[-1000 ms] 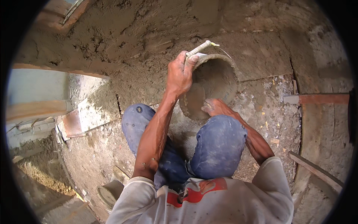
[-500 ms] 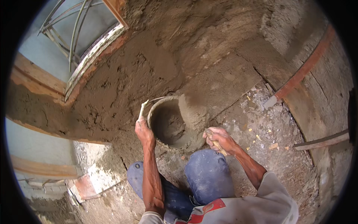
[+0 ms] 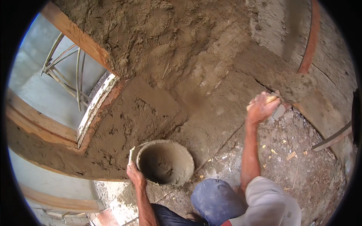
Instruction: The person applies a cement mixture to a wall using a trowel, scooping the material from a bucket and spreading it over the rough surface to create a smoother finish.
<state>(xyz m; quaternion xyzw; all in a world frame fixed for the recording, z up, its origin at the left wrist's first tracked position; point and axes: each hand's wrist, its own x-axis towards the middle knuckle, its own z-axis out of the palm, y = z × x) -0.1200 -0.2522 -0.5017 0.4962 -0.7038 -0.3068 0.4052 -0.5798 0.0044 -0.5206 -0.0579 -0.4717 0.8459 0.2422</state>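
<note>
Left hand (image 3: 136,175) at near left, closed round the pale grip (image 3: 131,155) of the bucket handle. Bucket (image 3: 183,160) immediately right of that hand, its mouth facing up toward the viewer. A thin wire runs from the far end of the grip to the bucket's rim. Wet grey-brown mortar (image 3: 164,168) low inside; inner wall smeared with it.

Right hand (image 3: 262,107) well apart from the bucket, farther off and to the right, arm stretched out. Fingers wrapped round the wooden handle of a trowel (image 3: 301,87). Blade points right, away from the hand, coated in mortar and somewhat blurred; cannot tell whether it touches the surface behind it. Reddish strip (image 3: 312,37) just beyond the blade.

Rough mortar-covered wall (image 3: 151,49) across the far side. Wood-edged opening at far left, bent rods (image 3: 78,75) visible through it. Floor (image 3: 283,165) at near right gritty, strewn with pale chips. One blue-trousered knee (image 3: 218,199) near the bucket, on its near right side.
</note>
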